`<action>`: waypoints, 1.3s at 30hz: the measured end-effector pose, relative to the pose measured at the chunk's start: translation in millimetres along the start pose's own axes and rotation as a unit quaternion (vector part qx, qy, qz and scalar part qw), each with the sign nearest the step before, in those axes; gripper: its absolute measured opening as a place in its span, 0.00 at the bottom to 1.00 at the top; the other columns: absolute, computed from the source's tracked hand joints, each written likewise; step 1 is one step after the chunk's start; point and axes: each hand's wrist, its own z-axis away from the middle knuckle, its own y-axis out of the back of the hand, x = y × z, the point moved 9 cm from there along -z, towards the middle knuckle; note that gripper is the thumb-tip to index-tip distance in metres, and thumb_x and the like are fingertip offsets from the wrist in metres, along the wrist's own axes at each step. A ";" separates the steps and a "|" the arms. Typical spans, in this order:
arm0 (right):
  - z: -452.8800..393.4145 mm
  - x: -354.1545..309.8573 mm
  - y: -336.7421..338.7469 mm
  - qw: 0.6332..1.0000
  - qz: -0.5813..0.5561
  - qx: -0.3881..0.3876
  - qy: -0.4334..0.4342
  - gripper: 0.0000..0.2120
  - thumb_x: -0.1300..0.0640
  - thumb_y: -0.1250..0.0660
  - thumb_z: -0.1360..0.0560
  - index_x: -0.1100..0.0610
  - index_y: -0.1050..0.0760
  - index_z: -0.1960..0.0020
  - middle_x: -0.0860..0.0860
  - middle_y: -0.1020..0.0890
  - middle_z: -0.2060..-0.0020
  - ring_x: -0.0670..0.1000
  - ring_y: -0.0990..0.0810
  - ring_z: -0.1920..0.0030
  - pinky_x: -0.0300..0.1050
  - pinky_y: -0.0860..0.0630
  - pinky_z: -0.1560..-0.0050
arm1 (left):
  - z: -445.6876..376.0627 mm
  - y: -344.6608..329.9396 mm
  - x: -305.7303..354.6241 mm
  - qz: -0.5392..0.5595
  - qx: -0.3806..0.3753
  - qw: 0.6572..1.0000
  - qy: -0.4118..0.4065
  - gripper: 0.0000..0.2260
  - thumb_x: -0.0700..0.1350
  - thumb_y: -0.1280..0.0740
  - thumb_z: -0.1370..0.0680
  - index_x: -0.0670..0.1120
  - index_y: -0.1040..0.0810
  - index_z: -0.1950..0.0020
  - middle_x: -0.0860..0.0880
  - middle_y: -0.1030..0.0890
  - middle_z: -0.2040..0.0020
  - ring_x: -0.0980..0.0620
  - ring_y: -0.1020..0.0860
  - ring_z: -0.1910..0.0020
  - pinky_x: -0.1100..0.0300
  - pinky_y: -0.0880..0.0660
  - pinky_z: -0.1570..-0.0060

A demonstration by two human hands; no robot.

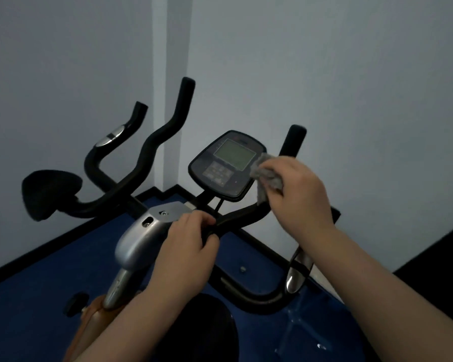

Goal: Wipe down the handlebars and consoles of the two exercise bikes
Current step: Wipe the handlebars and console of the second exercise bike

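Note:
The near bike's black console (226,165) with a grey screen stands in the middle of the view. My right hand (300,192) grips a grey cloth (266,172) against the console's right edge, beside the right handlebar grip (294,138). My left hand (191,241) holds the black handlebar (243,214) near its centre, next to the silver stem cover (139,237). A second bike's black handlebars (152,150) rise at the left, with a black saddle (49,193) beside them.
Grey walls meet in a corner behind both bikes. Blue floor (37,309) with a black skirting strip lies below. The near bike's black saddle (202,327) is at the bottom centre. A chrome pulse sensor (297,273) sits on the lower right handlebar loop.

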 end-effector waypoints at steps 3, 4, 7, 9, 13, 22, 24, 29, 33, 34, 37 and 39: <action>-2.8 -3.1 -13.8 0.995 0.097 -0.028 0.014 0.16 0.64 0.32 0.31 0.55 0.20 0.44 0.53 0.23 0.43 0.55 0.27 0.41 0.48 0.34 0.41 | -30.4 -14.2 9.9 0.030 -0.005 0.999 0.020 0.09 0.44 0.36 0.24 0.53 0.26 0.45 0.55 0.24 0.48 0.55 0.25 0.47 0.54 0.27 0.45; 5.9 -2.8 -31.4 0.991 0.108 -0.072 0.011 0.15 0.61 0.33 0.29 0.53 0.21 0.43 0.51 0.24 0.42 0.53 0.29 0.38 0.48 0.38 0.39 | -37.3 -19.5 9.4 0.046 -0.005 0.998 0.033 0.09 0.44 0.36 0.24 0.52 0.27 0.45 0.55 0.24 0.47 0.56 0.25 0.49 0.56 0.27 0.48; 32.5 0.3 -56.8 0.993 0.035 -0.110 -0.017 0.16 0.49 0.44 0.22 0.48 0.23 0.39 0.46 0.25 0.43 0.46 0.32 0.37 0.45 0.45 0.37 | -43.8 -32.2 -1.5 0.096 0.007 0.992 0.076 0.08 0.45 0.37 0.23 0.53 0.27 0.44 0.56 0.24 0.49 0.61 0.25 0.51 0.61 0.29 0.54; 36.6 1.5 -53.3 0.993 0.023 -0.113 0.017 0.18 0.48 0.46 0.21 0.48 0.26 0.35 0.46 0.26 0.42 0.46 0.31 0.38 0.45 0.43 0.37 | -39.9 -37.3 -6.2 0.053 0.012 0.995 0.087 0.06 0.48 0.39 0.22 0.56 0.28 0.46 0.61 0.24 0.52 0.64 0.26 0.53 0.58 0.29 0.54; 29.5 15.0 -39.1 0.993 0.047 -0.104 0.045 0.25 0.54 0.35 0.24 0.50 0.34 0.28 0.51 0.30 0.36 0.51 0.34 0.37 0.47 0.34 0.38 | -37.9 -39.3 2.8 -0.026 0.015 0.998 0.061 0.04 0.52 0.42 0.21 0.59 0.30 0.48 0.63 0.25 0.55 0.64 0.26 0.57 0.57 0.30 0.58; 6.1 36.5 1.0 0.987 -0.156 -0.018 -0.038 0.11 0.59 0.32 0.25 0.49 0.24 0.45 0.44 0.25 0.49 0.44 0.26 0.47 0.40 0.25 0.47 | -35.8 -38.1 2.2 -0.073 -0.001 0.996 0.048 0.04 0.53 0.42 0.20 0.59 0.28 0.53 0.56 0.22 0.62 0.62 0.25 0.62 0.62 0.32 0.64; -22.2 44.3 34.4 0.987 -0.141 0.069 -0.011 0.15 0.57 0.29 0.27 0.50 0.27 0.42 0.47 0.22 0.49 0.45 0.24 0.49 0.35 0.25 0.49 | -37.7 -38.1 2.3 -0.076 0.001 0.996 0.045 0.05 0.52 0.42 0.20 0.58 0.28 0.53 0.56 0.22 0.62 0.60 0.25 0.62 0.60 0.30 0.62; -48.0 47.7 31.0 0.994 0.036 0.099 0.028 0.15 0.57 0.27 0.28 0.56 0.20 0.42 0.54 0.26 0.43 0.53 0.30 0.43 0.39 0.29 0.45 | -36.9 -38.6 1.3 -0.072 -0.006 0.996 0.051 0.05 0.53 0.43 0.20 0.58 0.28 0.53 0.54 0.22 0.62 0.59 0.24 0.62 0.59 0.30 0.62; -34.2 51.3 17.2 0.991 -0.005 0.128 -0.029 0.12 0.58 0.31 0.25 0.53 0.22 0.42 0.53 0.28 0.42 0.52 0.29 0.45 0.39 0.27 0.51 | -37.4 -38.5 0.8 -0.071 -0.005 0.996 0.048 0.06 0.53 0.44 0.20 0.58 0.28 0.53 0.55 0.22 0.62 0.60 0.25 0.62 0.61 0.31 0.63; -32.1 50.9 13.6 0.992 -0.006 0.118 -0.043 0.11 0.59 0.32 0.24 0.54 0.22 0.42 0.53 0.29 0.42 0.52 0.29 0.45 0.38 0.28 0.51 | -37.7 -38.7 0.1 -0.075 -0.003 0.996 0.049 0.06 0.53 0.44 0.20 0.57 0.28 0.53 0.56 0.22 0.62 0.60 0.25 0.62 0.61 0.32 0.64; -5.8 48.1 -19.6 0.998 -0.024 -0.027 -0.052 0.11 0.57 0.35 0.22 0.55 0.23 0.41 0.50 0.29 0.41 0.52 0.26 0.45 0.39 0.27 0.48 | -38.4 -38.6 -0.1 -0.072 -0.004 0.996 0.049 0.06 0.54 0.43 0.20 0.57 0.28 0.53 0.56 0.23 0.62 0.60 0.25 0.62 0.60 0.33 0.65; 8.1 44.9 -25.0 0.991 -0.069 -0.109 -0.040 0.10 0.58 0.35 0.22 0.53 0.23 0.42 0.47 0.27 0.43 0.46 0.26 0.49 0.35 0.27 0.49 | -38.0 -38.9 -1.5 -0.058 -0.006 0.997 0.055 0.06 0.54 0.43 0.21 0.57 0.27 0.53 0.56 0.22 0.62 0.60 0.25 0.62 0.59 0.33 0.65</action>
